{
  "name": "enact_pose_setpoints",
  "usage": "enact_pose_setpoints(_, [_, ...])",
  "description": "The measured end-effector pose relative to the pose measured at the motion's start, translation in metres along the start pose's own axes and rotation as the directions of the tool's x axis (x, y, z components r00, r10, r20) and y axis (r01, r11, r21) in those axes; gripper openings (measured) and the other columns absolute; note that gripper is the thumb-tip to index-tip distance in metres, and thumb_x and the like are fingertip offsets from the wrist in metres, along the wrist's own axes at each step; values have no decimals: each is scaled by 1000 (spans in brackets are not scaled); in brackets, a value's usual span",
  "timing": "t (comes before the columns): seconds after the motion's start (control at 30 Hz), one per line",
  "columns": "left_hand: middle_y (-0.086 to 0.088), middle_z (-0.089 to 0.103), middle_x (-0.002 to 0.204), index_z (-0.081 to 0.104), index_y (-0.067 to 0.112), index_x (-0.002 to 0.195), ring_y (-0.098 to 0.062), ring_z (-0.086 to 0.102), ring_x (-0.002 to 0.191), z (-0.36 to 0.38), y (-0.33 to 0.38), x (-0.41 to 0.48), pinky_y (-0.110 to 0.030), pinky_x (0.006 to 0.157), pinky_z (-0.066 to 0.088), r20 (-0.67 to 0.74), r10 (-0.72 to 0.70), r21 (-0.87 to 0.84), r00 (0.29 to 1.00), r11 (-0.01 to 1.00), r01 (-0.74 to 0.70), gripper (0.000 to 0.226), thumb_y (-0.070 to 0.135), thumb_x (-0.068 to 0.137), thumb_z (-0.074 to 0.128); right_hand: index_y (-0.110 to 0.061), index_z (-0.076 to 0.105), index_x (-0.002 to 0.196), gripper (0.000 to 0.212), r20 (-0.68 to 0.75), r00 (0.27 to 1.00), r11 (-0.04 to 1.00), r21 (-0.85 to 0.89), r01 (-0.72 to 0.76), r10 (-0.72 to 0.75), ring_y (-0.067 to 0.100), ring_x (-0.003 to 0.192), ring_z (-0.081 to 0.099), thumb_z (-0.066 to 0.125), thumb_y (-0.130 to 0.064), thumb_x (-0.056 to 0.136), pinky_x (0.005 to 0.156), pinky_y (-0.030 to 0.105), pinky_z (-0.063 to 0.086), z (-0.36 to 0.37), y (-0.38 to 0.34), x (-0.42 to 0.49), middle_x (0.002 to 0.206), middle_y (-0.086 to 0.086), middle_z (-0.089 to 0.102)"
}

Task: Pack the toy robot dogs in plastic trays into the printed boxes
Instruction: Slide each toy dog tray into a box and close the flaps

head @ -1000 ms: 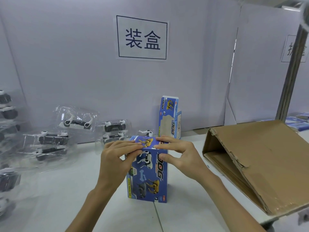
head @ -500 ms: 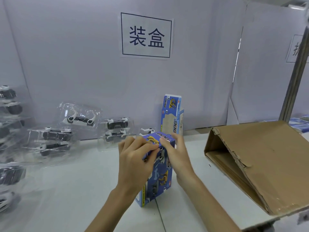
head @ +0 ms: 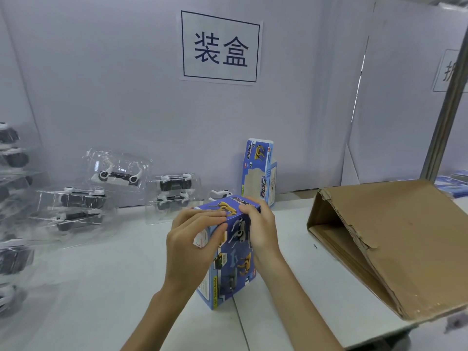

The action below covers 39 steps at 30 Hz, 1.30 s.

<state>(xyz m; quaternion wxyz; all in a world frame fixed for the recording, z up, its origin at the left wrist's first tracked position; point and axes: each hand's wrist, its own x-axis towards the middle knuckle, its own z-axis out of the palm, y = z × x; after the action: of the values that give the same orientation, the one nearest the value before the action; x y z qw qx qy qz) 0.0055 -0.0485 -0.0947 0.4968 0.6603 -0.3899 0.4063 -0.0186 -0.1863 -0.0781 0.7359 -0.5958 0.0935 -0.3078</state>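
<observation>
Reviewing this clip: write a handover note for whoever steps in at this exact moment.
Hands: the left hand and right hand both grip the top of a printed box, which is tilted on the table.
Things: a second box stands open by the back wall. A brown carton lies on its side at the right.
Done: the held box looks closed on top and seems packed.
Left: several trays of toy dogs wait at the left.

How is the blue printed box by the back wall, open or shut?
Open: the blue printed cardboard box stands upright, its top flap sticking straight up.
</observation>
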Motion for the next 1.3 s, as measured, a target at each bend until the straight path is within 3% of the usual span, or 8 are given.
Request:
enact_pose_setpoints(0.43, [18, 72, 100, 77, 16, 91, 0, 59, 104, 3, 5, -5, -34, 97, 39, -58, -71, 58, 996, 996, 74, 13, 24, 81, 74, -39, 58, 85, 28, -5, 988, 939, -312, 146, -156, 8, 86, 69, 44, -27, 106, 61, 25, 55, -10, -10, 13, 90, -14, 65])
enact_pose_setpoints(0.57, [5, 49, 145, 61, 20, 122, -2, 42, 135, 5, 0, -11, -31, 108, 36, -11, -211, -5, 977, 977, 211, 56, 29, 71, 81, -37, 60, 87, 27, 14, 990, 935, -327, 135, -138, 7, 84, 70, 43, -26, 106, 57, 20, 56, -13, -10, 15, 92, -13, 67])
enact_pose_setpoints(0.63, [4, 39, 147, 34, 25, 142, 6, 40, 133, 4, -3, -18, -22, 106, 39, 111, -485, -142, 867, 856, 497, 102, 35, 56, 87, -32, 64, 91, 27, 25, 995, 950, -296, 98, -95, 6, 80, 72, 43, -24, 106, 59, 22, 57, -19, -11, 19, 90, -9, 71])
enact_pose_setpoints(0.73, [15, 59, 124, 35, 40, 123, 4, 64, 102, 1, -8, -29, -21, 78, 56, 373, -674, -123, 637, 645, 754, 91, 48, 48, 86, -24, 68, 95, 28, 152, 988, 983, -184, 15, 13, 1, 72, 71, 43, -19, 106, 58, 19, 56, -27, -16, 21, 78, -12, 74])
enact_pose_setpoints(0.83, [22, 62, 101, 43, 42, 103, 0, 64, 89, -3, -10, -35, -15, 61, 50, 267, -576, 51, 773, 809, 585, 69, 57, 47, 80, -17, 69, 96, 32, 235, 971, 998, -51, -24, 35, 4, 73, 69, 39, -8, 105, 62, 19, 56, -38, -16, 19, 85, -5, 75])
enact_pose_setpoints(0.93, [9, 63, 107, 52, 31, 116, -17, 59, 93, -8, -10, -31, -36, 80, 50, 158, -217, 240, 963, 955, 176, 75, 37, 48, 83, -14, 66, 98, 16, 294, 951, 988, 88, -125, 94, 17, 83, 63, 50, -14, 99, 70, 29, 51, -53, -14, 18, 108, 9, 68])
enact_pose_setpoints(1.1, [-4, 53, 139, 50, 22, 130, -23, 49, 127, -20, -29, -35, -48, 115, 23, 408, 197, 347, 891, 869, -351, 96, 31, 46, 96, -27, 76, 109, 40, 550, 686, 878, -261, -402, 477, 28, 104, 68, 51, -55, 95, 97, 51, 51, -81, -11, 18, 121, 9, 71])
enact_pose_setpoints(1.3, [-14, 45, 150, 39, 20, 142, -28, 41, 135, -26, -44, -36, -55, 112, 29, 449, -48, 447, 892, 877, -177, 123, 21, 37, 101, -18, 60, 126, 58, 559, 624, 837, -407, -367, 546, 27, 93, 69, 65, -54, 80, 73, 36, 58, -100, -1, 16, 117, 12, 71])
